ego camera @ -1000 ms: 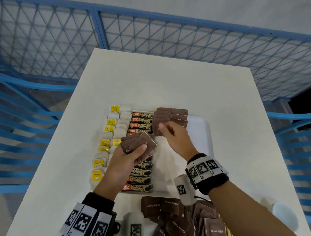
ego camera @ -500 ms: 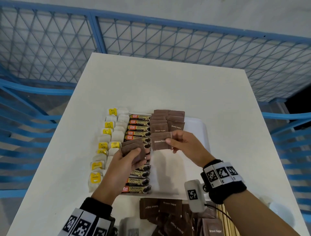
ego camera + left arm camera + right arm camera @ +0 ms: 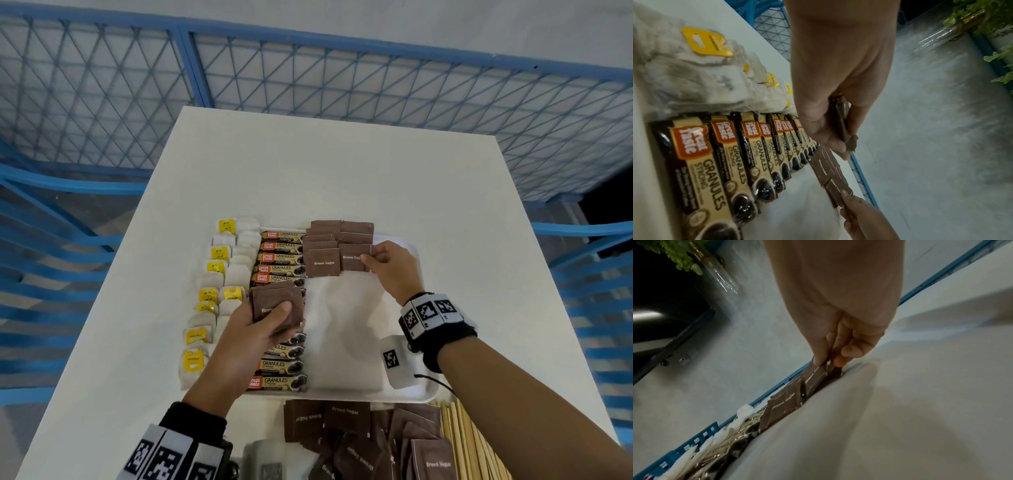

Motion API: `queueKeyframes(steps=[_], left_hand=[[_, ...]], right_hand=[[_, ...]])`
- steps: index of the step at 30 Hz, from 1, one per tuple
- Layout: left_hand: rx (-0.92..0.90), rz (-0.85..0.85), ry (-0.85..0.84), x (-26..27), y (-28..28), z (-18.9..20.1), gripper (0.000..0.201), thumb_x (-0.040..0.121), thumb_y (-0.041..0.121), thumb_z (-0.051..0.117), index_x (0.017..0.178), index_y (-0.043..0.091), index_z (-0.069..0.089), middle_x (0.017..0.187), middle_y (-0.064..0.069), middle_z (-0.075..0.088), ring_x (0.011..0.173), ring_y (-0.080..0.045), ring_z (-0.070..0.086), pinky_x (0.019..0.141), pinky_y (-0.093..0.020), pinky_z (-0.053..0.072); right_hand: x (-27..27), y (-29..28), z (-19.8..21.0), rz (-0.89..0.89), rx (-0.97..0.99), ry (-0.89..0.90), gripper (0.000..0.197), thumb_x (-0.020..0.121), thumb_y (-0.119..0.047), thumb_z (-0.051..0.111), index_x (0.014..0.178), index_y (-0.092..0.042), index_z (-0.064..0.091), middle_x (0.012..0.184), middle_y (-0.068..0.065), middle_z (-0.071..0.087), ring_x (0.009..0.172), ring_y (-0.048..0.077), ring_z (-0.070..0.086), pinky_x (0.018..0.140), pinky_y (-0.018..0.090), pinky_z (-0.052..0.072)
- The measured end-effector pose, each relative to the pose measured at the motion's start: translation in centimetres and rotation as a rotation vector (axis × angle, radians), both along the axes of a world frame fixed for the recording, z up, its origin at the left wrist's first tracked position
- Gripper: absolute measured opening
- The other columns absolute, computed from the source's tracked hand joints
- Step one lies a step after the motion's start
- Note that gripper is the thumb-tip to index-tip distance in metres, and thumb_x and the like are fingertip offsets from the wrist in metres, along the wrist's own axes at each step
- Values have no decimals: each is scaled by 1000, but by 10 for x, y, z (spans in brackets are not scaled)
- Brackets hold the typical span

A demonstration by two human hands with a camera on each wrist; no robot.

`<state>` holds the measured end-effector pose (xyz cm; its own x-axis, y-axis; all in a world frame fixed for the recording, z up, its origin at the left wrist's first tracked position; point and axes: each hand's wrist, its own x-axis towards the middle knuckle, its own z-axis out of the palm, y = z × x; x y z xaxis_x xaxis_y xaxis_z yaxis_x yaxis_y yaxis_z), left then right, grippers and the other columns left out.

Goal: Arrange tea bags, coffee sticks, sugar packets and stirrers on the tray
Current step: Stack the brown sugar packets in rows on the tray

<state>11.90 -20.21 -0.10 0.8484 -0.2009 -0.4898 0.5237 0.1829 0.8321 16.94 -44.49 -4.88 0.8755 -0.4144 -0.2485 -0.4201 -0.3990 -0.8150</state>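
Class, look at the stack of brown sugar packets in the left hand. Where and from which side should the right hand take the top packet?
A judgement: pinch the top packet of the stack at its far edge, coming from above and beyond. The left hand has its thumb across the near face, while the far edge sticks out free, as the left wrist view also shows. The right hand is pinching a packet in the rows on the tray.

"Brown Sugar" on brown sugar packets (image 3: pixel 323 263); "Great Taste GRANULES STRONG" on coffee sticks (image 3: pixel 278 382).

A fenced-off recording or test space, not a home: blue mesh fence panels (image 3: pixel 308 78) ring the white counter (image 3: pixel 329 178), bare concrete floor (image 3: pixel 931 113) beyond the fence.
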Motion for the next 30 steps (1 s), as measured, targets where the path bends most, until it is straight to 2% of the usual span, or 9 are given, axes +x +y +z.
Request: queueKeyframes(steps=[5,10,13,17,20,23,25,28,30], left_hand=[[164,-13,-69,0,2,0,17,87,14,61,100,23,66,83,13,73,82,-2,66,67,-16,47],[197,-40,-113,0,-2,5,15,85,14,64,96,23,67,72,16,71,61,9,60,58,-8,44],[208,-26,-126,1,-5,6,17,83,15,66,99,19,69,74,14,70,60,8,58,61,-11,45],[191,7,-138,6,-10,5,19,82,14,68,100,18,70,84,8,73,71,3,64,66,-15,45],[172,-47,-182,9,-15,7,16,85,11,63,93,23,70,76,14,72,67,6,62,59,-9,45],[168,-45,-143,13,-19,7,11,87,22,60,91,28,69,78,12,73,74,1,65,62,-15,46],[135,-46,-45,17,-22,4,16,89,27,56,98,20,67,84,3,72,77,-8,65,63,-20,48],[69,-78,80,25,-27,1,21,95,8,44,106,5,62,88,-12,68,70,-15,65,63,-23,56],[226,-202,6,29,-30,-2,23,93,2,44,103,7,64,87,-11,69,73,-15,66,72,-22,55]], right_hand=[[4,3,-6,-53,-71,-3,17,82,-18,70,84,-10,54,71,-3,54,66,11,51,55,6,39],[4,7,-4,-68,-120,-10,27,81,-21,70,96,-8,51,77,-2,51,78,17,52,59,15,35],[-4,20,13,-37,-152,-103,27,85,-27,65,102,-10,52,88,1,54,80,15,52,61,12,35],[-24,51,44,319,161,-31,24,89,-40,56,97,-17,58,84,-10,59,75,3,54,69,15,40],[-34,61,55,499,292,19,15,85,-29,66,93,-17,61,78,-11,60,67,0,54,57,12,42],[-33,61,53,461,383,-22,8,84,-11,67,82,-14,59,71,0,61,63,9,56,52,16,45],[-33,56,49,432,384,-21,11,83,-7,66,80,-14,58,71,2,61,61,11,56,52,16,46],[-33,41,40,381,354,1,11,84,-7,66,81,-15,59,69,-2,61,58,5,56,52,15,46],[-32,28,34,351,283,21,9,85,-9,65,83,-17,61,70,-3,61,60,7,54,53,15,45]])
